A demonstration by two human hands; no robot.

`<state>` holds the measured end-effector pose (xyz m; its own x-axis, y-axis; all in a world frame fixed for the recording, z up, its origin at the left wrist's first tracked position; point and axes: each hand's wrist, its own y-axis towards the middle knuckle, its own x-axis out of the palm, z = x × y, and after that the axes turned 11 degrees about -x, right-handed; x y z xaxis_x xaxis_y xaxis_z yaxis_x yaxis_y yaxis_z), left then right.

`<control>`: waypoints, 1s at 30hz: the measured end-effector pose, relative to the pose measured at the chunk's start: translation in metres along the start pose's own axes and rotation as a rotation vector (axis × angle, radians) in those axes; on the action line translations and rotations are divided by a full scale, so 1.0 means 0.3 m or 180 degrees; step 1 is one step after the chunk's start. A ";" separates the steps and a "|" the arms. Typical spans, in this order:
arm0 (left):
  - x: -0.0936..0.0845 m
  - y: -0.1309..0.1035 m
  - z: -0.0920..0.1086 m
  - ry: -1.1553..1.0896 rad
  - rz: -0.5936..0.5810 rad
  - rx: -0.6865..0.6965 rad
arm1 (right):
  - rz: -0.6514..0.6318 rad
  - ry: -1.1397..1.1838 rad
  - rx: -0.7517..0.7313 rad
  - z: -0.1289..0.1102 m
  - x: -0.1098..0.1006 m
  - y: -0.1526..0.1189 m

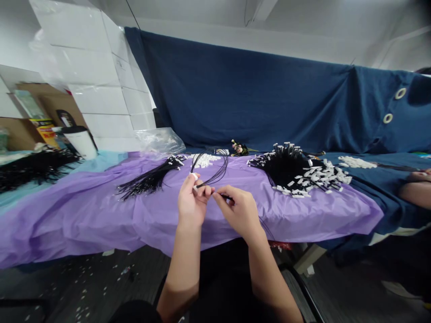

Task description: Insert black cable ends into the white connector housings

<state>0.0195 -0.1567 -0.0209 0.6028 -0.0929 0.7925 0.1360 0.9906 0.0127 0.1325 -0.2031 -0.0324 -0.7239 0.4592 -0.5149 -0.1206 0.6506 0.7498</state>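
Over the purple cloth point(151, 224), my left hand point(191, 202) is closed on a white connector and a few thin black wires point(220, 175), which loop up and to the right above the fingers. Close to its right, my right hand point(239, 208) pinches black wires between thumb and fingers, and loose wire ends trail below it. Beyond my left hand lie loose white connectors point(204, 160). A bundle of black wires point(148, 179) with white ends rests to the left. On the right is a large pile of black wires point(286, 166) tipped with white connectors.
White boxes point(97, 94) are stacked at the back left, with a clear plastic bag point(160, 140) beside them. A white cup point(80, 142) and more black wires point(37, 168) stand far left. A blue curtain point(252, 94) hangs behind. Another person's hand point(419, 184) is at the far right.
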 end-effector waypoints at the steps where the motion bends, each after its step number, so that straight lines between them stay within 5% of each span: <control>1: -0.003 0.004 -0.002 0.0156 0.0042 0.0331 | 0.0034 0.0016 0.0003 -0.003 -0.004 -0.003; 5: -0.002 0.019 0.005 0.0571 0.0026 0.1060 | 0.0109 0.0074 -0.0079 -0.031 -0.029 -0.015; 10: 0.030 0.018 0.036 0.0504 -0.0393 0.0852 | 0.0081 0.0231 -0.0060 -0.044 -0.028 -0.023; 21: 0.064 0.008 0.047 0.0566 -0.0484 0.0898 | -0.0469 0.2729 0.0755 -0.023 -0.007 -0.025; 30: 0.072 0.009 0.045 0.0530 -0.0664 0.0505 | -0.0141 0.2768 0.0856 -0.005 0.018 -0.030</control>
<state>0.0222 -0.1546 0.0045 0.6970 -0.2980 0.6522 0.1536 0.9505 0.2700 0.1285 -0.2075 -0.0414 -0.9925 -0.1168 0.0359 -0.0770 0.8260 0.5584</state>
